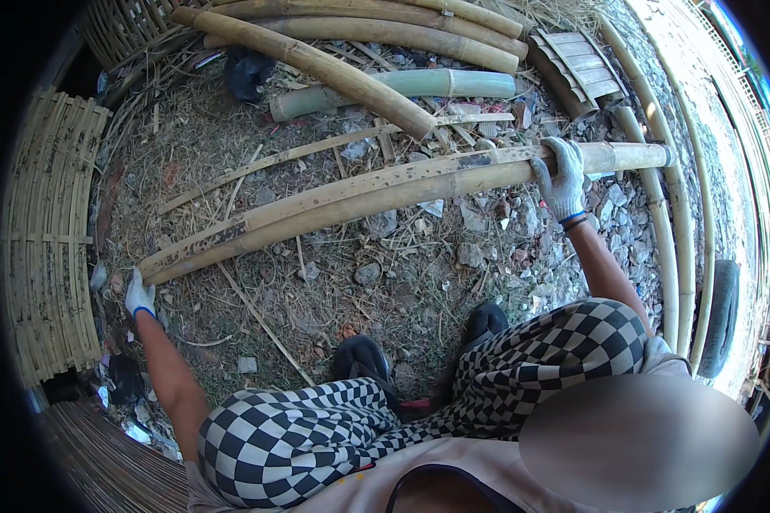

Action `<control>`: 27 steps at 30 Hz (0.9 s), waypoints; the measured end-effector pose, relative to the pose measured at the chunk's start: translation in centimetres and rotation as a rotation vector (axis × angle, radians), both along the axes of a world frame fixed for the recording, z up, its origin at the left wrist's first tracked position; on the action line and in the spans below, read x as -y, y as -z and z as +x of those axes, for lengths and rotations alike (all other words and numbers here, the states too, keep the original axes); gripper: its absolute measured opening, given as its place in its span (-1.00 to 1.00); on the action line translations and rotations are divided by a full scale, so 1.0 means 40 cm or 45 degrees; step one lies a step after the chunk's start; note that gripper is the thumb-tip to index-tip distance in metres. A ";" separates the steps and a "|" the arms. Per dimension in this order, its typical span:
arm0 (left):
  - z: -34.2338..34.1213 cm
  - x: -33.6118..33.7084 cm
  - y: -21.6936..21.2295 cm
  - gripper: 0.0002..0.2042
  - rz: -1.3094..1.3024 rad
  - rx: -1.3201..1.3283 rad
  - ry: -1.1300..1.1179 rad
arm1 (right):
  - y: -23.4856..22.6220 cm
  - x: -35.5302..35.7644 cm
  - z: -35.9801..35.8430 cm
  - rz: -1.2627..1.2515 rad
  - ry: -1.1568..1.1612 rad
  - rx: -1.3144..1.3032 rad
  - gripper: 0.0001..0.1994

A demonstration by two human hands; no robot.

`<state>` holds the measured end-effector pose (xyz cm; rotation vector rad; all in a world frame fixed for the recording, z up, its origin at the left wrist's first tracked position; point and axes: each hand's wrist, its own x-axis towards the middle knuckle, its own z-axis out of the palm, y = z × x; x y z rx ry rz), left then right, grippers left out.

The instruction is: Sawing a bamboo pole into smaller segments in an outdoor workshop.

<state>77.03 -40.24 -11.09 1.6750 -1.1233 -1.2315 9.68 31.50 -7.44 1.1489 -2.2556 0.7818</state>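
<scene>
A long yellowish bamboo pole (359,203) stretches across in front of my knees, its left end nearer to me than its right. Dark speckles mark its upper side, and a lengthwise line divides that from the plain lower side. At the left end, my gloved left hand (140,296) is closed on the tip, with some fingers hidden. Toward the far right end, my right hand (563,181), also in a white glove, wraps over the pole from above, fingers curled round it.
Cut bamboo poles (316,68) and a green bamboo length (393,90) lie at the back. Woven bamboo panels (51,239) stand on the left. Long poles (659,239) and a black tyre (720,312) are on the right. Stones (470,254) and straw litter the ground.
</scene>
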 end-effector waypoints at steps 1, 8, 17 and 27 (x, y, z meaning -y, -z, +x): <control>-0.005 -0.003 0.013 -0.53 0.013 0.003 0.003 | 0.001 0.001 0.004 -0.011 0.002 -0.010 -0.59; -0.012 -0.024 0.018 -0.55 -0.025 -0.028 -0.006 | -0.003 0.000 0.018 0.050 0.000 0.022 -0.58; -0.045 -0.061 -0.001 -0.56 -0.098 0.015 -0.051 | -0.036 0.055 0.052 0.166 -0.022 -0.154 -0.33; -0.027 -0.046 -0.034 -0.54 -0.091 0.023 -0.125 | -0.107 0.456 0.278 0.722 -0.723 0.100 -0.02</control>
